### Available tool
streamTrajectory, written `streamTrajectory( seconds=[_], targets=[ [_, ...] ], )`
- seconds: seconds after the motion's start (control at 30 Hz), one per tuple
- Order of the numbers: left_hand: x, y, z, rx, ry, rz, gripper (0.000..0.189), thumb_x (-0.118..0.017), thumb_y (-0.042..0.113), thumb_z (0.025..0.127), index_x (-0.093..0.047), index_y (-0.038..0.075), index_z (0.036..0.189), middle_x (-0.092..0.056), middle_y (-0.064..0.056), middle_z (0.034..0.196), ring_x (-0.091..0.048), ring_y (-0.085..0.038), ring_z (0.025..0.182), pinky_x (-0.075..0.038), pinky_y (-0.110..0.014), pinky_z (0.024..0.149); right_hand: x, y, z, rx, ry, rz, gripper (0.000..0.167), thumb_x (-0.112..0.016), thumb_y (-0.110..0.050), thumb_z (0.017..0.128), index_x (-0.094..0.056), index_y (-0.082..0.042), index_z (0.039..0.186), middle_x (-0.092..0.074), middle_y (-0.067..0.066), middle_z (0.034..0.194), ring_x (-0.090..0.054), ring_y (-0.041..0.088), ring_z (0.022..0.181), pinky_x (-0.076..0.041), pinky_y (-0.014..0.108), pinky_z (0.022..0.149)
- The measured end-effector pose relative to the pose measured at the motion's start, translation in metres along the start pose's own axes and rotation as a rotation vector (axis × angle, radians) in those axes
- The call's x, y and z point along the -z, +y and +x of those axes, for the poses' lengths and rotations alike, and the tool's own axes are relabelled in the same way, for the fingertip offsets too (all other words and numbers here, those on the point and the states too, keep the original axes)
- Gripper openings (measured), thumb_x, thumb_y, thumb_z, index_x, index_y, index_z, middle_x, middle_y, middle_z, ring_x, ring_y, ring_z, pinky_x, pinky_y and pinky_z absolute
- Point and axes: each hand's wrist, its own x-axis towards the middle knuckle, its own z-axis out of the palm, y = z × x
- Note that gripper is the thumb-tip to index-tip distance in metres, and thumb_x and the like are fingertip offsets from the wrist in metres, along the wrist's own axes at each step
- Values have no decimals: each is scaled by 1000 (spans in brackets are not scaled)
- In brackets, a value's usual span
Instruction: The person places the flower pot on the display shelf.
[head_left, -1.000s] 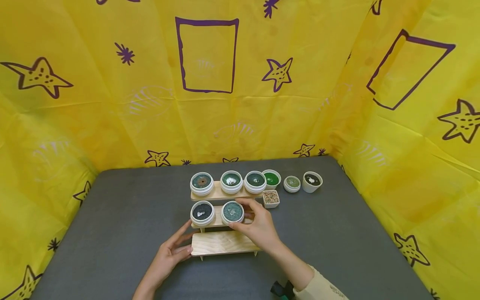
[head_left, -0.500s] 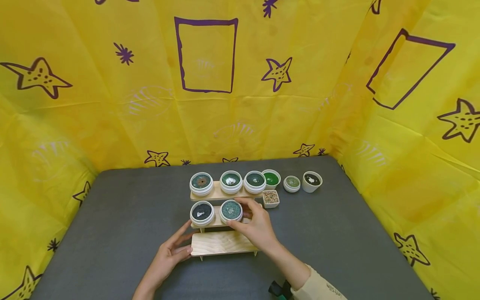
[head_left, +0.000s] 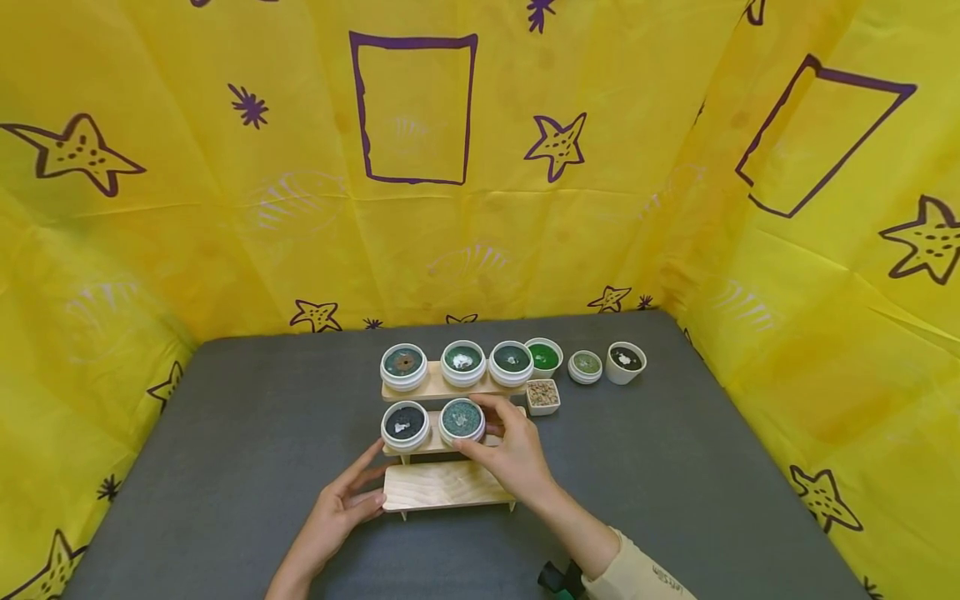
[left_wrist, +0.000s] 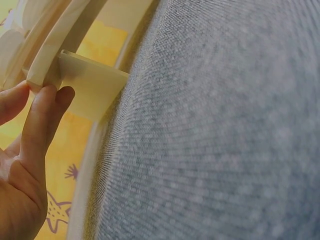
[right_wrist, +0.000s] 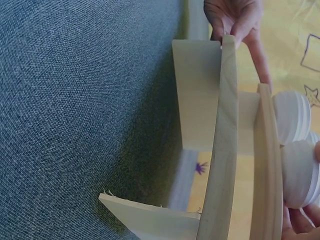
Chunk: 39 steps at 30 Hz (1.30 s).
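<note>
A three-step wooden stand (head_left: 448,486) stands on the grey table. With thumb and fingers, my left hand (head_left: 337,510) pinches the left end of its lowest step, as the left wrist view shows at the step's corner (left_wrist: 47,60). My right hand (head_left: 519,454) grips a round white jar (head_left: 462,419) of speckled teal contents, its base right at the middle step. Left of it on that step sits a white jar with dark contents (head_left: 406,425). In the right wrist view the gripped jar (right_wrist: 298,172) overlaps its neighbour (right_wrist: 290,117).
Several white jars, such as one with a brown centre (head_left: 403,364), line the top step. Right of it stand a bright green cup (head_left: 545,357), a square pot of grains (head_left: 542,395), a small green jar (head_left: 584,366) and a dark-filled cup (head_left: 626,362). Yellow cloth (head_left: 300,233) surrounds the table.
My right hand has shifted the speckled teal jar slightly left and back on the middle step. The left hand has kept its hold on the stand.
</note>
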Motion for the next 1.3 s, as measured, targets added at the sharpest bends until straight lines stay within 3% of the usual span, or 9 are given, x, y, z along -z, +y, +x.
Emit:
streamTrajectory(
  seconds=[0.3, 0.5, 0.73, 1.1, 1.3],
  targets=[
    [0, 0, 0, -5, 2, -4, 72, -59, 1, 95, -24, 11, 157, -37, -51, 138, -67, -1, 103, -58, -20, 78, 1, -2, 0, -46, 4, -13, 58, -88, -8, 70, -64, -9, 123, -67, 9, 117, -68, 20, 104, -57, 18, 85],
    [0, 0, 1, -5, 4, -6, 72, -59, 0, 95, -24, 11, 157, -37, -51, 138, -67, -1, 103, -58, -20, 77, 1, 0, -1, -40, 12, 4, 61, -90, -10, 68, -64, -12, 123, -67, 9, 116, -69, 22, 103, -57, 19, 85],
    [-1, 1, 1, 1, 4, 3, 72, -59, 1, 95, -24, 10, 157, -38, -49, 139, -67, 0, 103, -59, -21, 77, 6, 5, -3, -3, 36, 47, 61, -91, -10, 66, -65, -13, 122, -70, 9, 116, -70, 27, 102, -59, 25, 85],
    [-1, 1, 0, -6, 10, 8, 73, -60, 1, 94, -25, 11, 157, -39, -50, 138, -67, 1, 103, -58, -20, 77, 23, 10, -11, -31, 80, 5, 54, -91, -12, 67, -68, -15, 116, -73, 8, 115, -71, 28, 102, -59, 30, 87],
    [-1, 2, -1, 2, 5, 2, 73, -60, 1, 94, -25, 12, 157, -38, -49, 139, -67, 0, 104, -58, -20, 77, 35, 17, -14, 5, 82, -27, 52, -90, -14, 68, -68, -12, 116, -73, 8, 117, -71, 27, 103, -58, 33, 89]
  ],
)
